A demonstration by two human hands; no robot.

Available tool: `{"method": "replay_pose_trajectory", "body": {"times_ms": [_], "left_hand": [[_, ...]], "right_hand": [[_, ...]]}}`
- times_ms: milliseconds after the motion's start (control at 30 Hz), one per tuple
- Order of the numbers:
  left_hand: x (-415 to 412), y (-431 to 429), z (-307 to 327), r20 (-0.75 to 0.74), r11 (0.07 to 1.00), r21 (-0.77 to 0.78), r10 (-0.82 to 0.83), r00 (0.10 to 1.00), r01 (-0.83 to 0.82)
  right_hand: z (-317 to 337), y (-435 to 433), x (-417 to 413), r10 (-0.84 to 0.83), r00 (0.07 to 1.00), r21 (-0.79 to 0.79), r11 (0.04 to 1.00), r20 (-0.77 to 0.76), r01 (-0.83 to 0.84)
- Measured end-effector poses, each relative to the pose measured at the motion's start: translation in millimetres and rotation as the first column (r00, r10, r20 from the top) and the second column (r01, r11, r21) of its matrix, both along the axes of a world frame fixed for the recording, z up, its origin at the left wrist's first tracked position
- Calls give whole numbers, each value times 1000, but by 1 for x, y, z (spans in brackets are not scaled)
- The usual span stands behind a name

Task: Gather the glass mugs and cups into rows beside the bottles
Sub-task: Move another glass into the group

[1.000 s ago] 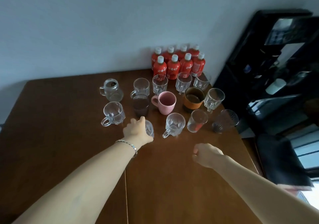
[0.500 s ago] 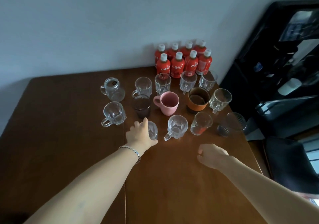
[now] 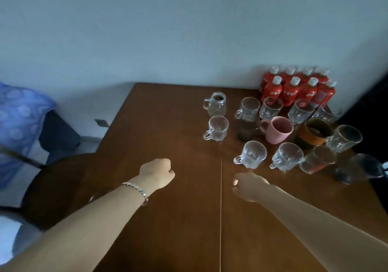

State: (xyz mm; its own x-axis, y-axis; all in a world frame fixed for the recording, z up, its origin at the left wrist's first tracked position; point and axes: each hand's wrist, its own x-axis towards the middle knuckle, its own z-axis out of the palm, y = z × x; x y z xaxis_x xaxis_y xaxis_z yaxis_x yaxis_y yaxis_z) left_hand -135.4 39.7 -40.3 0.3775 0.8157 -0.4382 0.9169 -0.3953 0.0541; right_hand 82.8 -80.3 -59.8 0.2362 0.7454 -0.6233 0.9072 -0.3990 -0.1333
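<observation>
Left hand: the left hand (image 3: 157,174), a bracelet (image 3: 136,190) on its wrist, hung over bare wood with its fingers curled into a loose fist and nothing in it.
Right hand: the right hand (image 3: 248,187) was also curled shut and empty, just short of the nearest glass mug (image 3: 252,157).
Open room: the whole left half of the table (image 3: 163,124) lay bare, from the left hand out to the far and left edges; a thin seam (image 3: 220,208) ran down the wood between the two hands.
Task things: the glass mugs and cups stood upright in rough rows at the far right, with a pink mug (image 3: 278,129) and an orange-banded cup (image 3: 315,133) in the middle row.
Stragglers: a jar mug (image 3: 216,104) and another clear mug (image 3: 217,128) stood a little left of the rest.
Bottles: the red bottles (image 3: 298,88) were packed in two rows in the far right corner, touching the back row of cups.
Right edge: a dark glass (image 3: 361,168) stood near the right edge.
Room: a pale wall (image 3: 168,30) rose behind the table; a dark chair (image 3: 56,183) stood at its left, and blue patterned cloth (image 3: 19,120) lay beyond that.
</observation>
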Motion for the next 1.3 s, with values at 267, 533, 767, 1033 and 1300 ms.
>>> {"method": "replay_pose_trajectory", "body": {"times_ms": [267, 533, 767, 1033, 1300], "left_hand": [[-173, 14, 1, -7, 950, 31, 311, 950, -311], [-229, 12, -10, -5, 908, 0, 420, 908, -420], [-232, 15, -25, 10, 917, -51, 398, 918, -397], [-162, 39, -29, 74, 973, -100, 218, 973, -210], [-60, 51, -28, 89, 993, -113, 35, 995, -25]], "right_hand": [[7, 56, -173, 318, 940, 134, 944, -122, -302], [-3, 91, -285, 487, 869, 207, 862, -83, -463], [-16, 96, -301, 441, 895, 218, 882, -73, -417], [1, 85, -193, 136, 984, 231, 967, -118, -106], [18, 87, -56, -247, 969, 265, 936, 24, 232]]}}
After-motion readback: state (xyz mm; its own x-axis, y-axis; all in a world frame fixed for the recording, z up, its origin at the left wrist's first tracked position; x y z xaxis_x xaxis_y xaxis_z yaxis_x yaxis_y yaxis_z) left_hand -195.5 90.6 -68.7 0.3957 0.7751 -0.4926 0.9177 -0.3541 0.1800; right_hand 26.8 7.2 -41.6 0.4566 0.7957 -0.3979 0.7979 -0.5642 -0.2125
